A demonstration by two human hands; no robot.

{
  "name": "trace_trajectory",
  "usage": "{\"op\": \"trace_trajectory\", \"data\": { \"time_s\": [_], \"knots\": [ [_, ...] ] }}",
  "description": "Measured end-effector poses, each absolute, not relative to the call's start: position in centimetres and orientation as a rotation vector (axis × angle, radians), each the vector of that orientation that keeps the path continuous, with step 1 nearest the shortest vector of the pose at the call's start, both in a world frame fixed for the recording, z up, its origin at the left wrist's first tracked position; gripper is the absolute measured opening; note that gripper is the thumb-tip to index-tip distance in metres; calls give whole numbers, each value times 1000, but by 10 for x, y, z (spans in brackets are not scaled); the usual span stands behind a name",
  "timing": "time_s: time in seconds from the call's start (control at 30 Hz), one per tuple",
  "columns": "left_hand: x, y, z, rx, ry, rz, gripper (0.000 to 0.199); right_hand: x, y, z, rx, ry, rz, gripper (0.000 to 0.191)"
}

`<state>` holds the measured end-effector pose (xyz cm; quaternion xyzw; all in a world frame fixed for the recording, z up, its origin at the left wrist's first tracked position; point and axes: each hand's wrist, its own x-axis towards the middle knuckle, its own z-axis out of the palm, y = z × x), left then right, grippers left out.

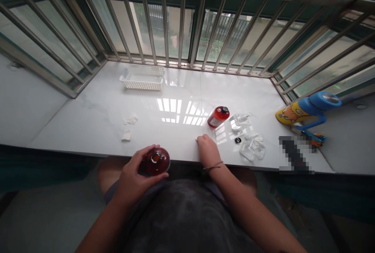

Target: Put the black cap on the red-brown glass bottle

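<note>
My left hand [137, 174] is wrapped around a round, dark red glass bottle [161, 165] at the counter's front edge. Its top opening is uncapped, with orange-red showing inside. My right hand [208, 149] rests closed on the white counter, to the right of that bottle. Its fingers are curled, and a small tip pokes out at their left side; what it belongs to is hidden. Just beyond my right hand stands a red liquid bottle [218, 117] with a black cap and a white label. A small black cap [238, 140] lies to the right of my right hand.
Crumpled clear plastic wrappers [252, 146] lie at the right. Farther right are a blue and yellow flask [304, 108] and a pixelated dark object [294, 155]. A white perforated basket [142, 84] sits at the back left, with crumpled white tissue pieces [126, 135] nearer. Metal bars [181, 26] line the window.
</note>
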<state>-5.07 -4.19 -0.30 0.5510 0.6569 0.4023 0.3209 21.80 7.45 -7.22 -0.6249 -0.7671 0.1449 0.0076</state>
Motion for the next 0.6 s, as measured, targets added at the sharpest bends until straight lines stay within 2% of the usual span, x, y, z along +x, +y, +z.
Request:
{"op": "trace_trajectory", "data": {
  "time_s": [0.13,0.23,0.33,0.5,0.6],
  "knots": [
    [-53,-43,0,1459,1759,1060,80,160,51,-68,-1597,-2508,658,20],
    [-56,-45,1,1458,1792,1067,81,161,54,-61,-1490,-2466,716,18],
    [-61,-48,1,1453,1781,1062,83,207,71,-52,-1617,-2339,640,23],
    [-65,-47,-2,1434,1799,1057,84,307,99,-47,-2057,-2102,378,31],
    [-62,-45,-2,1453,1809,1057,83,331,101,-54,-2184,-2078,339,33]
  ]
}}
